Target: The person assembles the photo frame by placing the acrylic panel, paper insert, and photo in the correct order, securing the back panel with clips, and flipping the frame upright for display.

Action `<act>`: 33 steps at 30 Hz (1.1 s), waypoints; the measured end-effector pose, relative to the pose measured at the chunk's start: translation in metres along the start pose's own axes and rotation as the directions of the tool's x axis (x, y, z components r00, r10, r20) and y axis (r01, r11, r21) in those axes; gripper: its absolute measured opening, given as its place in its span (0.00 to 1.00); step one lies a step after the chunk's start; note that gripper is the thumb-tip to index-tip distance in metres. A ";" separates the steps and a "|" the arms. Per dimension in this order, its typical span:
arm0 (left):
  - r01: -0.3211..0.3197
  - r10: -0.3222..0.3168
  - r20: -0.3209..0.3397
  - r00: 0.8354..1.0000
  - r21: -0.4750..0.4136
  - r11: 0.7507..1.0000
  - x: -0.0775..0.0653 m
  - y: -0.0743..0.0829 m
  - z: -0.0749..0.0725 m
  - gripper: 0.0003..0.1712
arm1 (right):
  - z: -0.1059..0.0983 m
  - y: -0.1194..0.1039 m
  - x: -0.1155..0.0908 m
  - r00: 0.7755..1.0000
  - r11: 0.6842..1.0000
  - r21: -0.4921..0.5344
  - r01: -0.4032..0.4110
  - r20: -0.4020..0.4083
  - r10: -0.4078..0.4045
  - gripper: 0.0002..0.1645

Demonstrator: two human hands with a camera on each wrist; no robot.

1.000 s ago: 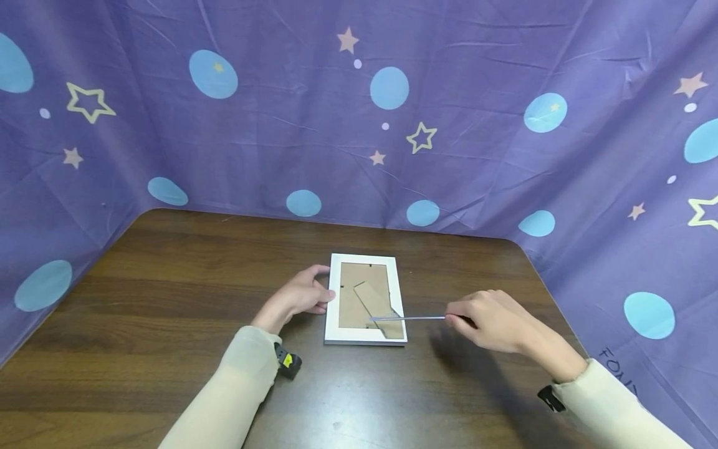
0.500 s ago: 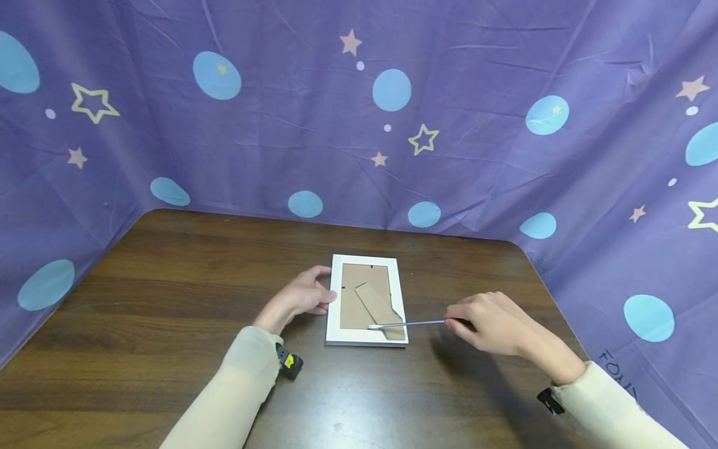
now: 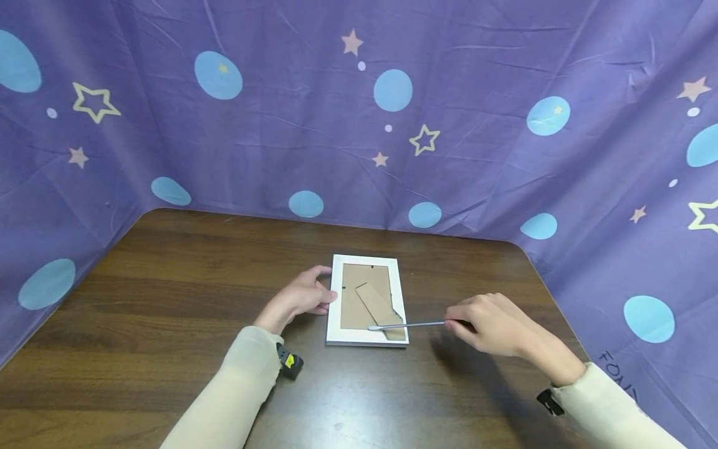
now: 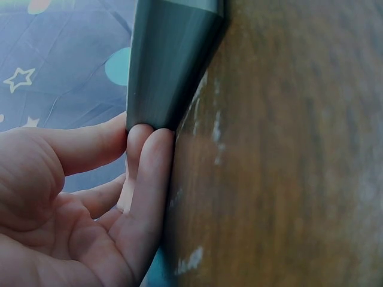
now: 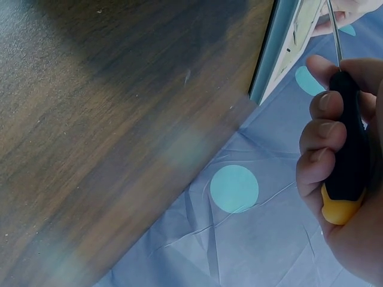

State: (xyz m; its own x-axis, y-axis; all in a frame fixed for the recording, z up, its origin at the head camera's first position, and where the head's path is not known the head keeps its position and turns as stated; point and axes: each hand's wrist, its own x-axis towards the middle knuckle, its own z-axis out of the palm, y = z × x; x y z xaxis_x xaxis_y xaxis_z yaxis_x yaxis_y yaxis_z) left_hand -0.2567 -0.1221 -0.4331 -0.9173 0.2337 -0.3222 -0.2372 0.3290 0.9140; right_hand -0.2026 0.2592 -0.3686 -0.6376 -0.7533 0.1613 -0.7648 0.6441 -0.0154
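Observation:
A white picture frame lies face down on the table, its brown backing board and slanted stand leg showing. My left hand holds the frame's left side, thumb on the top edge; in the left wrist view, fingertips press against its side. From the right, my right hand grips a screwdriver, whose black handle with a yellow end shows in the right wrist view. The screwdriver's thin metal shaft crosses the stand leg, and its tip is at the backing's lower edge, near a small dark tab.
The dark wooden table extends around the frame on all sides. A purple curtain with blue dots and stars hangs behind the table and along both sides. Black wrist straps sit at both sleeves.
The screwdriver tip has shifted down from the backing board to its lower edge, mostly in the first half second. My left hand has stayed on the frame.

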 end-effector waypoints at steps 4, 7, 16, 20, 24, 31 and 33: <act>0.000 0.000 -0.002 1.000 0.003 1.000 -0.001 0.000 0.000 0.43 | 0.000 0.000 0.000 1.000 1.000 0.008 0.000 0.003 0.000 0.22; 0.000 0.000 -0.001 1.000 0.002 1.000 -0.001 0.000 0.001 0.43 | 0.001 0.000 0.000 1.000 1.000 0.016 -0.002 0.007 0.002 0.22; 0.001 -0.001 -0.004 1.000 0.007 1.000 -0.001 0.001 0.001 0.43 | 0.004 0.003 0.000 1.000 1.000 0.029 -0.005 0.020 0.004 0.22; 0.002 -0.002 -0.007 1.000 0.010 1.000 -0.001 0.001 0.001 0.43 | 0.005 0.004 0.000 1.000 0.999 0.035 -0.006 0.029 0.005 0.23; -0.001 0.001 -0.006 1.000 0.014 1.000 -0.001 0.001 0.001 0.43 | 0.006 0.004 0.000 0.999 0.999 0.045 -0.014 0.040 0.012 0.22; -0.003 0.003 -0.008 1.000 0.008 1.000 0.000 0.001 0.001 0.43 | 0.007 0.005 -0.001 0.998 0.998 0.060 -0.034 0.060 0.031 0.22; -0.004 0.004 -0.008 1.000 0.009 1.000 0.000 0.000 0.001 0.43 | 0.008 0.006 0.000 0.997 0.997 0.064 -0.037 0.065 0.033 0.21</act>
State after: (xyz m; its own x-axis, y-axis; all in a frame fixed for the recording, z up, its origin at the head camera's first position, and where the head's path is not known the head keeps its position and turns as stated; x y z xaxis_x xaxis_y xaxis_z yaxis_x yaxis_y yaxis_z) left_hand -0.2563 -0.1212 -0.4333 -0.9206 0.2278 -0.3170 -0.2311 0.3366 0.9129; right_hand -0.2074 0.2622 -0.3765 -0.6673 -0.7385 0.0966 -0.7448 0.6619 -0.0847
